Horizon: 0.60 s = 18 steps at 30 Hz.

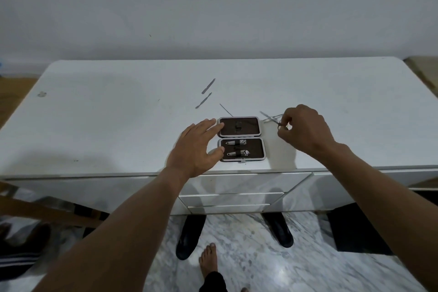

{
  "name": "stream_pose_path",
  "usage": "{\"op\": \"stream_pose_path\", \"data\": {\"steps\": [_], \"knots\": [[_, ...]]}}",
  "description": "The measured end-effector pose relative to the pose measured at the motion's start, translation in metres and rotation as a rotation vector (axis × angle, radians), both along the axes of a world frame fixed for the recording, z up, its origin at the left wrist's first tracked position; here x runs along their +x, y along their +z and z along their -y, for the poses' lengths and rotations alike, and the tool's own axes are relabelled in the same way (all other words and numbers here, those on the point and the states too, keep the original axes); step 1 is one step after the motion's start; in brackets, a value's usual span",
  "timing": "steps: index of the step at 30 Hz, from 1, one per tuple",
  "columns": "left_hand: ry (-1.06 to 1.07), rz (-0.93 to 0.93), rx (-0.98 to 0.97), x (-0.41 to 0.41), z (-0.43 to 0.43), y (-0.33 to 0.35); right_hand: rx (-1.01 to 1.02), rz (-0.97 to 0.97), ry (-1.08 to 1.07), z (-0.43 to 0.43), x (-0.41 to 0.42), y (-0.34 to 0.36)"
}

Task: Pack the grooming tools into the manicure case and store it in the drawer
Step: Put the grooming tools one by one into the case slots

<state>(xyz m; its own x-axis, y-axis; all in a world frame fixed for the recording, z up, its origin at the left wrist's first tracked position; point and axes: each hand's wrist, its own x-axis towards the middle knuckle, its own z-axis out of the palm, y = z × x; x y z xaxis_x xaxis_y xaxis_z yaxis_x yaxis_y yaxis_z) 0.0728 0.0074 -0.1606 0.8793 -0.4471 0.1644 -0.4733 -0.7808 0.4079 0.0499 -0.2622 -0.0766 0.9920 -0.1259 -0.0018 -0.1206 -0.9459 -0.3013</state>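
The manicure case [257,148] lies open near the front edge of the white cabinet top [118,114], brown inside. Two nail clippers [237,147] sit strapped in its lower half. My left hand [198,147] rests open against the case's left side, fingers spread. My right hand [304,129] pinches the loops of small scissors [272,119], whose blades point left over the tabletop. Tweezers [275,117] lie crossed under the scissors. Two flat metal tools [208,86] [203,100] and a thin pick [226,110] lie behind the case.
Shut white drawers [232,199] run along the cabinet front below the case. A marble floor, black cabinet feet [189,237] and my bare foot [208,261] show underneath. A wooden frame [47,208] stands at the lower left. The wall is close behind.
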Motion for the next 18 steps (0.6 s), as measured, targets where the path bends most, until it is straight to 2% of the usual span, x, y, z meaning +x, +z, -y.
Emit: {"op": "stream_pose_path", "data": {"steps": [6, 10, 18], "knots": [[0.003, -0.003, -0.007, -0.001, 0.001, 0.001, -0.201, -0.057, 0.295, 0.006, -0.014, 0.018], [0.005, -0.004, -0.015, -0.001, 0.000, 0.001, -0.252, -0.083, 0.349, 0.000, -0.017, 0.019], [0.001, -0.002, -0.025, -0.001, 0.001, 0.001, -0.226, -0.152, 0.388, -0.013, -0.017, 0.016]]}}
